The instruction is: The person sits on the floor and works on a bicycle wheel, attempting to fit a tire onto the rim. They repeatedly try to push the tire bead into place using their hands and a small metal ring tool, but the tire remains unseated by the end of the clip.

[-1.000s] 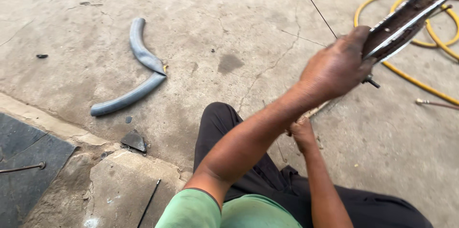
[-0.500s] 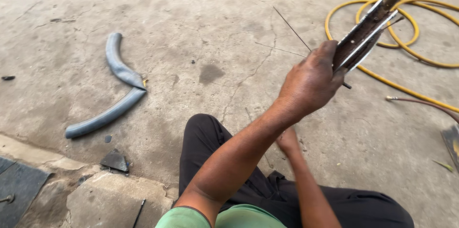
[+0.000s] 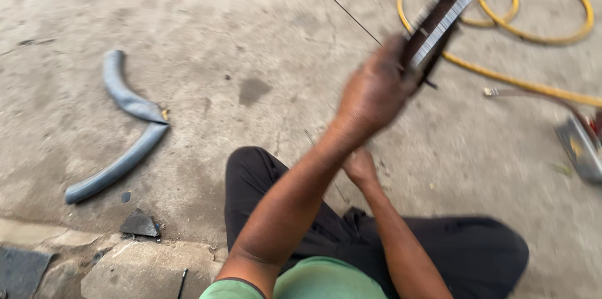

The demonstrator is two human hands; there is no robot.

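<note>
Left hand point(image 3: 375, 92) closed round a dark metal-edged wheel rim point(image 3: 442, 20), raised at upper right; right hand point(image 3: 359, 167) lower, grip unclear, by a thin spoke point(image 3: 351, 15); seemingly mid-fitting; next needs steady alignment.

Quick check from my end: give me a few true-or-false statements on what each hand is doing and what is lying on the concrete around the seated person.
1. The left hand grips a long dark strip with metal edges, raised. True.
2. The right hand holds the yellow hose. False: the hose lies coiled on the ground, apart; the right hand sits low by the knee.
3. A bent grey tube lies on the concrete. True.
4. The grey tube rests across the lap. False: it lies apart, on the left.
</note>
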